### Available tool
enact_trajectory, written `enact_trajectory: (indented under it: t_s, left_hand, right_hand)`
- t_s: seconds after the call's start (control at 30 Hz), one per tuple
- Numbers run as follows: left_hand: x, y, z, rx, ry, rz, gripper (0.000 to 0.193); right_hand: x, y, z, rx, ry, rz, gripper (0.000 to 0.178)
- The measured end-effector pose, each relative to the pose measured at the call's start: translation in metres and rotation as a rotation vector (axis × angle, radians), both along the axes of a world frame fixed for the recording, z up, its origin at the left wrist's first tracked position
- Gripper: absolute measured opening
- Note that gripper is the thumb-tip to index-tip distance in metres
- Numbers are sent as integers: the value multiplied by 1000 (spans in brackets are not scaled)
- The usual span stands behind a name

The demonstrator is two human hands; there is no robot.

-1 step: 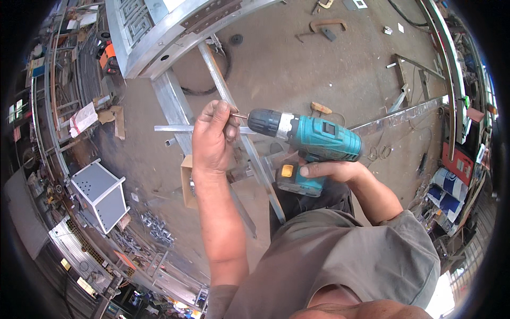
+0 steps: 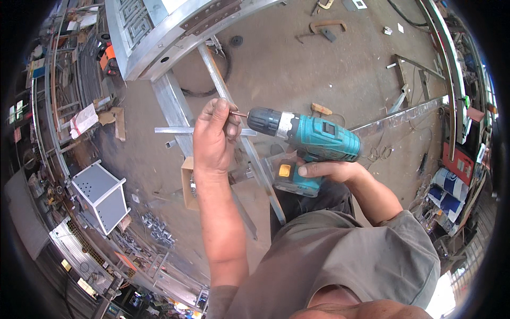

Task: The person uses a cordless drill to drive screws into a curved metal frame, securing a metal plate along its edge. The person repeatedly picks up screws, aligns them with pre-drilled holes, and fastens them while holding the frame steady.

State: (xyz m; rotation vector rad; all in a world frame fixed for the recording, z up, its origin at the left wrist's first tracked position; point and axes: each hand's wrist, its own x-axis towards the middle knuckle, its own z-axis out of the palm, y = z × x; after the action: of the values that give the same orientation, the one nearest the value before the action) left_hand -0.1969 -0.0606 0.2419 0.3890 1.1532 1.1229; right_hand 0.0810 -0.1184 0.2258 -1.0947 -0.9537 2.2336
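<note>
My right hand is wrapped round the grip of a teal and black cordless drill, held level with its chuck toward the left. A thin drill bit juts from the black chuck. My left hand is closed at the bit's outer end, thumb against curled fingers. The very tip is hidden in those fingers. Below the drill hangs its battery, with a yellow patch. Metal bars pass beneath my hands, and an open cardboard box lies beside my left forearm.
A large metal frame with a patterned panel stands at the far left. On the floor lie a clamp, a wooden-handled tool and a long metal strip. A grey box-shaped unit stands left, near scattered metal pieces.
</note>
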Motion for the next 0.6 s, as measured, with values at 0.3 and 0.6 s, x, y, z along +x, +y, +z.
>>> enact_trajectory:
  t_s: [0.3, 0.6]
  left_hand:
    - [53, 134, -62, -17, -80, 267, 33]
    - [19, 208, -104, 79, -69, 156, 32]
  right_hand:
    - [-69, 79, -93, 618, -456, -216, 48]
    - [-116, 148, -145, 661, -348, -379, 55]
